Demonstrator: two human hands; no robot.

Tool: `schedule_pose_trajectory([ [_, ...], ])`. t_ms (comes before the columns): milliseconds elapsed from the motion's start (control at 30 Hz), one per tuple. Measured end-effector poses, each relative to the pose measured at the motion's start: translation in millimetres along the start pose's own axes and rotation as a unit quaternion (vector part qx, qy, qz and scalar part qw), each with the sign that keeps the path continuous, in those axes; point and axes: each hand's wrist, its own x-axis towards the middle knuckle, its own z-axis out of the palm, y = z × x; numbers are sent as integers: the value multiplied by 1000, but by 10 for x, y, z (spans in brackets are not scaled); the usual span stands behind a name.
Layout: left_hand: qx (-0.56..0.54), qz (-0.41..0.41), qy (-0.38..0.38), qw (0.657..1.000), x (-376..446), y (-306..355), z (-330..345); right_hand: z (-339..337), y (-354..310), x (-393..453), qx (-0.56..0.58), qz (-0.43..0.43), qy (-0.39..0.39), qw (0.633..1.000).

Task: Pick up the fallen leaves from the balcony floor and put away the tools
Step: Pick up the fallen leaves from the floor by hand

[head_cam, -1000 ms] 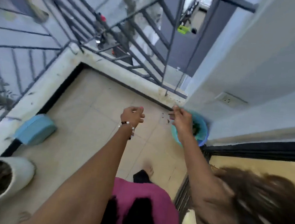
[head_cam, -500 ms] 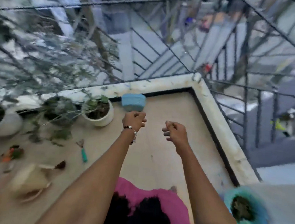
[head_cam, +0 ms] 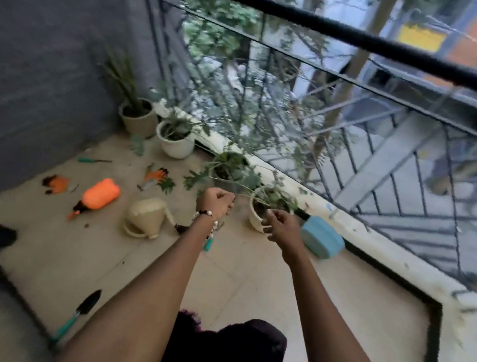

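Green fallen leaves (head_cam: 166, 186) on floor, well beyond curled fingers of left hand (head_cam: 215, 202) and right hand (head_cam: 280, 227), nothing visibly held.

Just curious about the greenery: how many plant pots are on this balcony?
4: beige pot by the wall, white pot beside it, dark pot at the railing, white pot behind the hands. More may be hidden.

I see my left hand (head_cam: 215, 203) fisted and my right hand (head_cam: 280, 227) loosely curled above the floor, with the watering can (head_cam: 147, 216) at nine o'clock of them (orange sprayer (head_cam: 99, 195) beyond).
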Motion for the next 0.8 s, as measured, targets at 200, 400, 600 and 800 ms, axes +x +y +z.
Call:
schedule_pose_trajectory([
  [200, -35, -26, 133, 990, 25, -226, -580, 543, -246, 336, -66, -52, -117, 990],
  [400, -121, -70, 249, 958, -44, -541, -1232, 1325, -555, 344, -103, -72, -237, 963],
  [600, -129, -116, 307, 936, 191, -936, -1972, 2307, -717, 360, -96, -76, -292, 949],
  [800, -146, -177, 324, 918, 608, -1245, -2663, 3207, -742, 634, -125, -34, -327, 936],
])
